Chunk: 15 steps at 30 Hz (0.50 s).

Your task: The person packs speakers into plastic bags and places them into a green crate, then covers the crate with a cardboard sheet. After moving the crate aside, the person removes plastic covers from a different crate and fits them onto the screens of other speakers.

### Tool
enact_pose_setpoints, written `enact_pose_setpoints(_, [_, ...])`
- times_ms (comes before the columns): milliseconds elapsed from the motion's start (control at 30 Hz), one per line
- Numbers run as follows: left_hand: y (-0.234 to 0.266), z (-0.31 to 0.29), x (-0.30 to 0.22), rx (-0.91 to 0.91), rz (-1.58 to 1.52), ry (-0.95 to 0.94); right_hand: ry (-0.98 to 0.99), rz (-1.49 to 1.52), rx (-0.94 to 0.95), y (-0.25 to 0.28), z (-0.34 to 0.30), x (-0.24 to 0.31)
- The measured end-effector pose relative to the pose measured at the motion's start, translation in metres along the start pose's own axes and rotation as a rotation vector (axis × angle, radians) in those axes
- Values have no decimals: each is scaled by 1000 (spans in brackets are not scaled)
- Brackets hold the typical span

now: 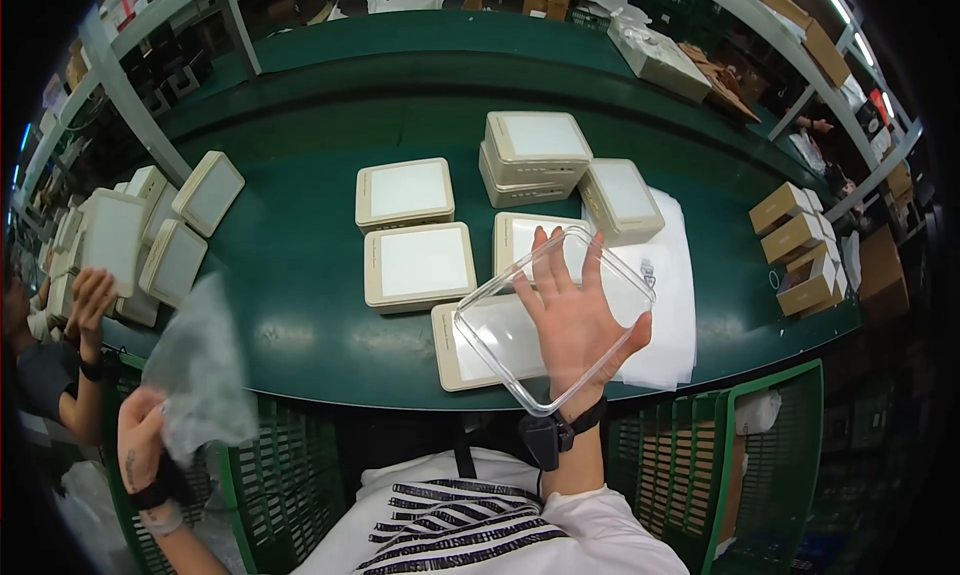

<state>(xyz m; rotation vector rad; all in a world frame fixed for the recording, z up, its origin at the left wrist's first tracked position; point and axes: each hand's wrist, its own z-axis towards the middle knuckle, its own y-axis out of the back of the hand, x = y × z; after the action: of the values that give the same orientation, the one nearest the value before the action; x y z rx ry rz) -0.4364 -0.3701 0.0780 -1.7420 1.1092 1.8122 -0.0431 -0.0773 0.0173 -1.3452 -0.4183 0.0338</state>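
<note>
My left hand (pixel 143 430), off the table's edge at lower left, pinches a thin translucent plastic bag (pixel 208 375) that hangs loosely. In front of me, my right hand (pixel 580 325) is spread across a clear, shallow plastic cover (pixel 500 370) with rounded corners. Its fingers reach the cover's far edge and the thumb lies by the right edge. The cover is tilted over a cream rounded unit with a white top (pixel 465 350) and partly over a second cream unit (pixel 510 237). Whether the hand is inside or behind the clear plastic, I cannot tell.
Several more cream units (pixel 418 265) lie on the green table (pixel 300 325), some stacked. White sheets (pixel 675 315) lie at right, brown cartons (pixel 800 235) beyond. Green crates (pixel 715 455) flank me. At far left another person's hands (pixel 92 300) hold a unit.
</note>
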Motion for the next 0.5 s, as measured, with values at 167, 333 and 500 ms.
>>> enact_pose_setpoints(167, [212,-48,162,-50,566,599,-18,86,-12,11,3,3])
enact_pose_setpoints(333, [211,-77,251,-614,1505,912,-56,173,-45,21,2,13])
enact_pose_setpoints(500, [83,-38,88,-910,1721,-99,61,145,-150,7,-13,-14])
